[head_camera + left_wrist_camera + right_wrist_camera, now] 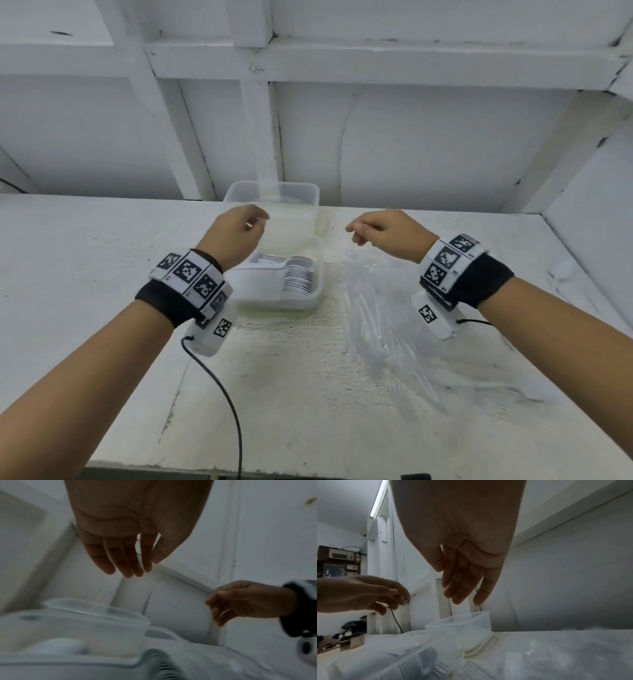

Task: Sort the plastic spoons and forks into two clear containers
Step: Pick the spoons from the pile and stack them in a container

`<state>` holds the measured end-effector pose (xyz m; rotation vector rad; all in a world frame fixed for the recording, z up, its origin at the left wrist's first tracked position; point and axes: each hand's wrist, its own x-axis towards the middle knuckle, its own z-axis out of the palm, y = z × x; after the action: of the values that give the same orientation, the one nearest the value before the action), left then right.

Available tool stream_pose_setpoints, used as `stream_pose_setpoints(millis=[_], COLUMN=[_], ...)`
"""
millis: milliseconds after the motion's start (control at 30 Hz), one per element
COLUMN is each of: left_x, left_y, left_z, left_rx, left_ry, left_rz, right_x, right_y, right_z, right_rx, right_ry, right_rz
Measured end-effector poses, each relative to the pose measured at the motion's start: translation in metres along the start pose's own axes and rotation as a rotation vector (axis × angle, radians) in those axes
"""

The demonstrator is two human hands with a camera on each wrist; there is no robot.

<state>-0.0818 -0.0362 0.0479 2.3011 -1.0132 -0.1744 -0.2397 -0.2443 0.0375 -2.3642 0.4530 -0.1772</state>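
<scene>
Left hand hovers empty, fingers loose, above the near container, where stacked spoons lie; the far container looks empty; right of it, right hand hangs slack over crumpled wrap, forks apparently unsorted.

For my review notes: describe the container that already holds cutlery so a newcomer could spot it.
On the white table two clear containers sit one behind the other. The nearer container, beside the left hand, holds a neat stack of white spoons; the farther container looks empty.
</scene>
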Motion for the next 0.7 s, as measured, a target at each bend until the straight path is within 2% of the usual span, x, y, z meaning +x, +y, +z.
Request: stream_pose_setpoints(millis=[100,200,400,533,700], left_x=[-0.005,-0.005,0.003,0.013,0.031], left_y=[0.051,0.092,0.146,0.168,0.180], left_z=[0.032,0.074,0.151,0.188,0.223], left_rx=[-0.060,-0.089,0.072,0.196,0.396], left_ry=[-0.147,-0.316,-0.603,-0.659,-0.711], left_rz=[0.147,0.231,0.321,0.354,0.284], right_x=[-0.030,-0.060,-0.111,-0.131,-0.139], right_y=[0.029,0.061,0.110,0.127,0.138], right_z=[-0.020,-0.033,-0.048,-0.050,-0.046], right_rx=[-0.066,-0.083,-0.131,-0.177,-0.102], right_ry=[0.030,0.034,0.028,0.000,0.045], right_rz=[0.083,0.200,0.418,0.496,0.527])
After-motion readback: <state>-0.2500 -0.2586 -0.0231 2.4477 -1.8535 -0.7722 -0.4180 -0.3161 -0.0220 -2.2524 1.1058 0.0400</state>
